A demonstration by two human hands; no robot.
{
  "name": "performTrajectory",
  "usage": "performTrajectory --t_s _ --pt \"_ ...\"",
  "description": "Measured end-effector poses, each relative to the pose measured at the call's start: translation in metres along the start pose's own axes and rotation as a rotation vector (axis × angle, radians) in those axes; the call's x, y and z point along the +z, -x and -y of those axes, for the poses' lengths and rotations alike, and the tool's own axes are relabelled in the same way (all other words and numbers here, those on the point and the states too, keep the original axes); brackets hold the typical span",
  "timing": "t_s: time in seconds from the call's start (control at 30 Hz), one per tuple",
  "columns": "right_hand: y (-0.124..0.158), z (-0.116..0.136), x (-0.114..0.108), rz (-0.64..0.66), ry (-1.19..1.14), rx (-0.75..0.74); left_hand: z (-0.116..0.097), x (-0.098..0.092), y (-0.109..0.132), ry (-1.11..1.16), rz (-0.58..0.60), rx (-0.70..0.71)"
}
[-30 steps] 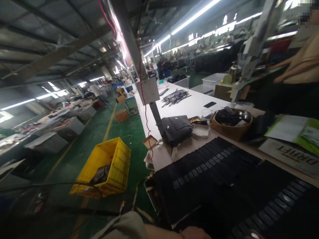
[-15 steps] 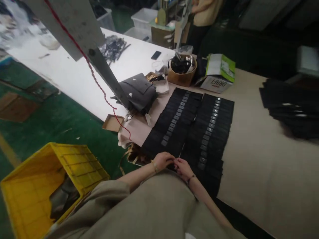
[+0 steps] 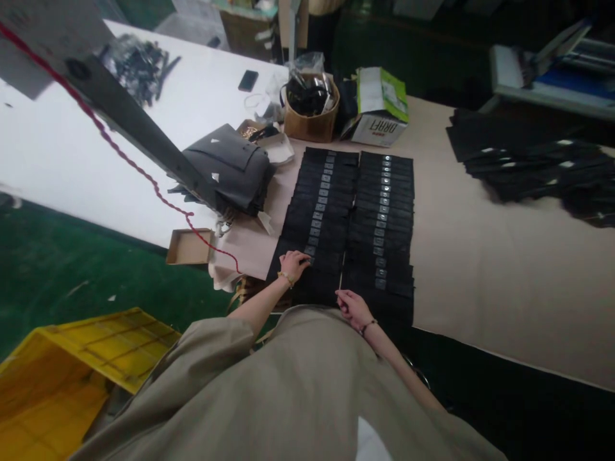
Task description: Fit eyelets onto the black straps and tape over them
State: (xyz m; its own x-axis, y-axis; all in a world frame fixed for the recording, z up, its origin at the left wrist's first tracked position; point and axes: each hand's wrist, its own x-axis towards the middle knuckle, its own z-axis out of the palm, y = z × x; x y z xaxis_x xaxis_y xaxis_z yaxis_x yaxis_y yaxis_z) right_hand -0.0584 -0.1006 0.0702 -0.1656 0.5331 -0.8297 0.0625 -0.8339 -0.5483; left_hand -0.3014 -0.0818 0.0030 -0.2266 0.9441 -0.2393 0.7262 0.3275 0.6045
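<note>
Near the centre of the frame, overlapping black pieces lie flat in a left column (image 3: 331, 221) and a right column (image 3: 401, 214) on the beige tabletop (image 3: 480, 275), each column marked by a line of small grey patches. The left hand (image 3: 294, 266) rests at the lower part of the left column, its fingertips at the lowest visible patch; whether it pinches that piece or merely presses on it, I cannot tell. The right hand (image 3: 354, 308), just below and to the right, has its fingertips drawn together at the lower end of a thin pale line (image 3: 341, 274) between the columns; whether that is a held strip or bare tabletop is unclear. The step in hand looks like fingertip work on the near end of the left column. The next move, I judge, calls for a light touch on one piece, leaving its overlapped neighbours undisturbed. A grey stack (image 3: 228, 166) sits left of the columns, and a black heap (image 3: 533, 160) lies at upper right.
</note>
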Motion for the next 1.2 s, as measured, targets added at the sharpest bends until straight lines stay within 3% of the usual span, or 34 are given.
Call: performTrajectory --t_s 0.27,0.47,0.57,0.67,0.73,0.83,1.0,1.2 --pt "0.001 0.000 0.003 -0.035 -0.054 0.007 -0.003 0.003 -0.002 -0.030 -0.023 -0.038" --pt "-0.001 0.008 0.000 0.009 0.011 0.043 -0.011 -0.008 0.001 -0.052 -0.007 -0.064" --pt "-0.007 0.014 -0.005 0.059 0.059 0.085 -0.026 -0.011 0.016 -0.026 0.010 0.114" --pt "-0.019 0.024 -0.009 0.174 0.068 0.145 -0.049 -0.001 0.037 0.037 0.157 0.428" --pt "-0.029 0.032 -0.011 0.241 0.024 0.178 -0.065 0.008 0.046 0.037 0.194 0.492" --pt "-0.042 0.044 -0.016 0.323 -0.077 0.256 -0.083 0.017 0.049 -0.028 0.108 0.419" --pt "-0.052 0.060 -0.024 0.441 -0.116 0.337 -0.100 0.012 0.044 -0.112 0.056 0.340" --pt "-0.060 0.078 -0.008 0.476 -0.108 0.352 -0.095 0.002 0.033 -0.093 0.009 0.192"
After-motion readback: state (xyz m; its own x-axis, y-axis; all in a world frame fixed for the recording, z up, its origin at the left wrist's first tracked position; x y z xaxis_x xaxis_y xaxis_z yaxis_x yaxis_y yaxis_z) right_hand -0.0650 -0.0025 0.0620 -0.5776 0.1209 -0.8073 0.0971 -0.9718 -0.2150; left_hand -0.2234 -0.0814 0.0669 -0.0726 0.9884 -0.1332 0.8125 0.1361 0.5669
